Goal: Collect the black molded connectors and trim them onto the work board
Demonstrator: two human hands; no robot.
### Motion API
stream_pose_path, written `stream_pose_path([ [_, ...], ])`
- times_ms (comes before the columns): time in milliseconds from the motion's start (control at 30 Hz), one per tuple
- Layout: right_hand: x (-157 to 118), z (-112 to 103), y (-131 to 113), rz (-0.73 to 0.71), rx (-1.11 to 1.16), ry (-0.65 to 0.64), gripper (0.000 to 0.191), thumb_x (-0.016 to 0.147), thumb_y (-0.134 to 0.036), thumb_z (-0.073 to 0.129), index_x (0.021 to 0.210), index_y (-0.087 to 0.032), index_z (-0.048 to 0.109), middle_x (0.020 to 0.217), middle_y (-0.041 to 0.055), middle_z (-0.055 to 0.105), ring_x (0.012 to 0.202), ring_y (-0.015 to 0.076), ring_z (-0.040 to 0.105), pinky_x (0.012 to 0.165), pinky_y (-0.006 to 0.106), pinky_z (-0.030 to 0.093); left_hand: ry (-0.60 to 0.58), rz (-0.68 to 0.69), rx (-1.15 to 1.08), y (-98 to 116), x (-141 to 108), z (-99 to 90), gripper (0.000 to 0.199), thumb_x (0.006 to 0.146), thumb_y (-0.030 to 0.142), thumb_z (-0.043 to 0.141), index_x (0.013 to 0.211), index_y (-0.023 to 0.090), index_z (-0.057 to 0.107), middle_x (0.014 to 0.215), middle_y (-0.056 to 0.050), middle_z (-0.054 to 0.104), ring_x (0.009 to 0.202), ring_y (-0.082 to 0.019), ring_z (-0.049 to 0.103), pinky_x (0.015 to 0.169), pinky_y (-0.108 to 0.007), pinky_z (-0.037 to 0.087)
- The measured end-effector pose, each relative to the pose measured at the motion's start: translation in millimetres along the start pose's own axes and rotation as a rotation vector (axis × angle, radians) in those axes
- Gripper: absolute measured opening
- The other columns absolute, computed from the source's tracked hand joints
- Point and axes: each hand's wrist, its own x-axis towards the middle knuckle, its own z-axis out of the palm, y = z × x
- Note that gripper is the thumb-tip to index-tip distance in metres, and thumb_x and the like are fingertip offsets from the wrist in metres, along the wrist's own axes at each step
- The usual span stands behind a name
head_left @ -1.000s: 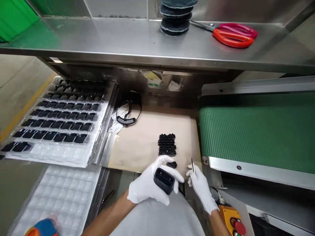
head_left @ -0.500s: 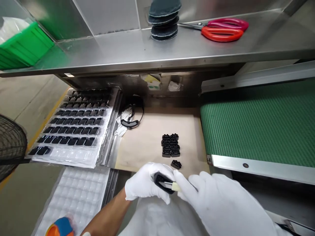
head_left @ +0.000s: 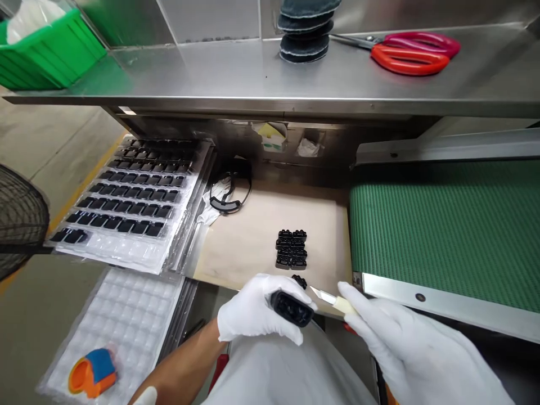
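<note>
A gloved left hand (head_left: 253,312) wraps its fingers around a hollow black part (head_left: 293,309) near the front edge of the table (head_left: 236,247), while the right hand's (head_left: 396,332) fingers pinch a knife (head_left: 335,301), its blade just apart; trimming appears in hand, and any cut calls for a steady grip. At left, a clear tray (head_left: 122,247) carries rows of black pieces (head_left: 122,191), and a green bin (head_left: 54,50) holds white plastic (head_left: 31,19).

No text, label, brand, number or sign can be read; the small green marks (head_left: 269,146) on the pale container (head_left: 280,142) below the front edge of the steel shelf (head_left: 202,73) are too small to make out as letters or a sign
</note>
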Motion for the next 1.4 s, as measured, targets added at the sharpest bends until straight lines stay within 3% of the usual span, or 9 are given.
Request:
stream_pose_path([
  [167, -5, 2, 0, 0.076, 0.156, -0.057, 0.042, 0.097, -0.030, 0.044, 0.138, -0.033, 0.055, 0.088, 0.0011, 0.077, 0.053, 0.0159, 0.064, 0.046, 0.030, 0.046, 0.006, 0.025, 0.052, 7, 5, 1.6, 0.042, 0.054, 0.028, 0.093, 0.093, 0.018, 0.078, 0.097, -0.008, 0.075, 0.095, -0.026, 0.069, 0.089, -0.036, 0.052],
  [267, -14, 23, -5, 0.217, 0.307, -0.115, 0.038, 0.097, -0.028, 0.044, 0.131, -0.032, 0.061, 0.111, 0.0008, 0.075, 0.081, 0.0166, 0.073, 0.064, 0.026, 0.057, 0.042, -0.082, 0.055, 4, 5, -1.5, 0.043, 0.051, 0.025, 0.094, 0.091, 0.018, 0.077, 0.094, -0.007, 0.075, 0.092, -0.025, 0.069, 0.083, -0.033, 0.052],
  [400, -53, 108, 3, 0.646, 0.438, -0.238, 0.039, 0.098, -0.037, 0.039, 0.121, -0.021, 0.067, 0.120, 0.0065, 0.072, 0.109, 0.0218, 0.068, 0.095, 0.033, 0.055, 0.132, -0.209, -0.138, -17, -2, -8.8, 0.041, 0.059, 0.023, 0.088, 0.097, 0.017, 0.073, 0.094, -0.008, 0.076, 0.089, -0.025, 0.070, 0.081, -0.033, 0.051],
  [500, -84, 176, 24, 0.907, 0.288, -0.390, 0.044, 0.096, -0.038, 0.039, 0.124, -0.016, 0.065, 0.118, 0.0127, 0.072, 0.105, 0.0275, 0.069, 0.090, 0.040, 0.055, 0.212, -0.187, -0.220, -35, -12, -11.9, 0.038, 0.062, 0.024, 0.084, 0.096, 0.014, 0.070, 0.097, -0.010, 0.076, 0.095, -0.027, 0.069, 0.088, -0.037, 0.050],
  [600, -94, 211, 40, 0.963, 0.071, -0.526, 0.046, 0.099, -0.036, 0.032, 0.126, -0.016, 0.063, 0.111, 0.0148, 0.072, 0.092, 0.0278, 0.069, 0.075, 0.039, 0.054, 0.263, -0.208, -0.258, -42, -21, -10.0, 0.043, 0.060, 0.025, 0.087, 0.097, 0.014, 0.069, 0.101, -0.011, 0.076, 0.100, -0.029, 0.068, 0.088, -0.036, 0.049],
  [767, -79, 213, 35, 0.841, -0.121, -0.412, 0.046, 0.094, -0.027, 0.037, 0.132, -0.009, 0.057, 0.125, 0.0191, 0.063, 0.094, 0.0303, 0.065, 0.077, 0.041, 0.049, 0.307, -0.226, -0.303, -27, -26, 0.9, 0.048, 0.054, 0.024, 0.091, 0.095, 0.016, 0.068, 0.100, -0.012, 0.077, 0.096, -0.028, 0.070, 0.085, -0.036, 0.050],
  [967, -79, 222, 9, 0.807, 0.218, -0.401, 0.053, 0.084, -0.025, 0.047, 0.134, -0.012, 0.056, 0.133, 0.0150, 0.059, 0.122, 0.0325, 0.053, 0.105, 0.045, 0.043, 0.320, -0.165, -0.382, -14, -27, 13.0, 0.049, 0.049, 0.009, 0.090, 0.086, 0.018, 0.059, 0.102, -0.011, 0.077, 0.102, -0.030, 0.071, 0.086, -0.036, 0.053],
  [1100, -82, 234, 4, 0.847, 0.366, -0.467, 0.058, 0.076, -0.033, 0.055, 0.130, -0.010, 0.058, 0.131, 0.0172, 0.060, 0.124, 0.0341, 0.051, 0.109, 0.046, 0.041, 0.335, -0.100, -0.418, -13, -27, 15.5, 0.050, 0.049, 0.001, 0.088, 0.082, 0.020, 0.054, 0.100, -0.008, 0.078, 0.106, -0.028, 0.070, 0.090, -0.037, 0.054],
  [1400, -80, 244, 8, 0.857, 0.464, -0.393, 0.062, 0.072, -0.043, 0.052, 0.120, -0.007, 0.063, 0.120, 0.0197, 0.061, 0.117, 0.0353, 0.055, 0.106, 0.048, 0.043, 0.303, 0.077, -0.380, -17, -28, 7.5, 0.047, 0.054, -0.002, 0.087, 0.083, 0.018, 0.056, 0.100, -0.009, 0.078, 0.107, -0.026, 0.070, 0.095, -0.040, 0.053],
])
